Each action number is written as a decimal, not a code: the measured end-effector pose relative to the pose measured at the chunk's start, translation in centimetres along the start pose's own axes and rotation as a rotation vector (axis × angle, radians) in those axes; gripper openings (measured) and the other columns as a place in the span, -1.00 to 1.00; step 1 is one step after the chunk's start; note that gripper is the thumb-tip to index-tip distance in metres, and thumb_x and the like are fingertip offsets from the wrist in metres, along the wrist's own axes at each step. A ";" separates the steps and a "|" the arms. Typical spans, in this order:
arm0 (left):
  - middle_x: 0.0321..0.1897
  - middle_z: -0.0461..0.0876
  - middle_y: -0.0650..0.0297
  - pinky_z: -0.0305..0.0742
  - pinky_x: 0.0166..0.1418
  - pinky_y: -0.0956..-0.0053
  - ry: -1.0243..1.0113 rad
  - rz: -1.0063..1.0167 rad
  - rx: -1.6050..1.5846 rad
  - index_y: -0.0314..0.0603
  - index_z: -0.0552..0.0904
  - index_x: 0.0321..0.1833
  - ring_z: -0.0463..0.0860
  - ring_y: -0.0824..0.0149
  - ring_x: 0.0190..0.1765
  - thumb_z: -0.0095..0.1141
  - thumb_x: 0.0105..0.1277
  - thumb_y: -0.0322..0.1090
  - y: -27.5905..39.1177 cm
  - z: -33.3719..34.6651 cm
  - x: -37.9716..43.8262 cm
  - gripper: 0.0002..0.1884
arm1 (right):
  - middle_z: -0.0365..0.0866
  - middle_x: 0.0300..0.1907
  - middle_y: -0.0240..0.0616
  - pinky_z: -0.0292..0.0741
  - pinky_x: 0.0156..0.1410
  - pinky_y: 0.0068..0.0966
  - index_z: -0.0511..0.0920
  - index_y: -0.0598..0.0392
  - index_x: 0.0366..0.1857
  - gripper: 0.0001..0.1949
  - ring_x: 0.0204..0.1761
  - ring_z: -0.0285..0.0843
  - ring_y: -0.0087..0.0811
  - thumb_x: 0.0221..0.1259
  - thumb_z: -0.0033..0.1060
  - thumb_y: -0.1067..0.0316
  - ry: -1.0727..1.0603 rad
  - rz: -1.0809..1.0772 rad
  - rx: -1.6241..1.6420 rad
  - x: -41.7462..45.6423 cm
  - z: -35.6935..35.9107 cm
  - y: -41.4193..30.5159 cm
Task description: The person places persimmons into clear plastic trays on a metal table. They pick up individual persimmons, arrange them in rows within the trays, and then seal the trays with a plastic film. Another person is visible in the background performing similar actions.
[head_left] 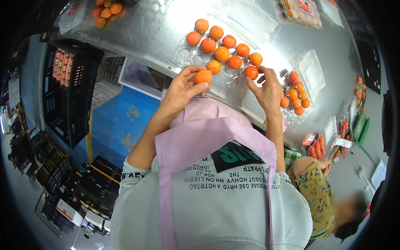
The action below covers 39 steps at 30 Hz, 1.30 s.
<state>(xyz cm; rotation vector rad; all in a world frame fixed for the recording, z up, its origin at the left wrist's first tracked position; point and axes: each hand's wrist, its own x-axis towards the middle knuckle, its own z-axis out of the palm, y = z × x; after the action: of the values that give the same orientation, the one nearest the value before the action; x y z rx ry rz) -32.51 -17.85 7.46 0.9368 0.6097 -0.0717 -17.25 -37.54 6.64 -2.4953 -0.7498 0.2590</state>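
My left hand (184, 86) holds a round orange fruit, tomato-like (203, 77), at the near edge of the metal table. Just beyond it, another orange fruit (213, 67) sits in a clear plastic tray (184, 53). The fingers of my right hand (266, 86) are around a redder fruit (251, 72) at the tray's right side. Several more fruits (222, 53) stand in slanting rows in the moulded cups. Some cups near me and at the left hold nothing.
Loose fruits (107, 12) lie at the table's far left. To the right, a second tray holds smaller fruits (292, 93). Clear plastic packaging (243, 18) lies beyond. A co-worker (315, 190) sits at the right; a black crate (70, 93) stands left.
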 end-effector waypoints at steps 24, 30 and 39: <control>-0.26 0.57 0.20 0.50 -0.24 0.60 -0.310 -0.048 0.077 -0.22 0.28 0.21 0.56 0.48 -0.34 -0.10 0.46 -0.20 -1.5 1.4 -0.4 -0.63 | 0.58 -0.15 -0.29 0.38 -0.24 -0.59 0.58 0.12 -0.03 -0.58 -0.34 0.40 -0.49 -0.05 0.40 0.33 -0.504 -0.240 0.710 -1.0 -1.1 -4.8; -0.29 0.57 0.21 0.50 -0.25 0.62 -0.323 -0.088 0.089 -0.21 0.30 0.21 0.55 0.49 -0.32 -0.12 0.47 -0.16 -2.1 0.7 -0.9 -0.62 | 0.58 -0.26 -0.33 0.39 -0.23 -0.58 0.59 0.12 -0.10 -0.59 -0.36 0.41 -0.50 -0.14 0.44 0.34 -0.538 -0.283 0.686 -1.1 -1.0 -4.6; -0.29 0.56 0.27 0.45 -0.24 0.64 0.142 0.064 -0.058 -0.28 0.47 0.09 0.51 0.53 -0.32 -0.12 0.46 -0.19 -1.9 -1.8 -1.1 -0.68 | 0.52 -0.37 -0.34 0.46 -0.31 -0.49 0.55 0.09 -0.22 -0.66 -0.39 0.49 -0.44 -0.14 0.39 0.28 -0.172 -0.172 0.199 -0.2 0.0 -3.2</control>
<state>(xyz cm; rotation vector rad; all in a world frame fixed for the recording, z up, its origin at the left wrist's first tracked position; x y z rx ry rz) -34.85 -17.80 5.86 0.9094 0.7089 0.0698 -18.88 -35.35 8.29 -2.2265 -0.9530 0.4670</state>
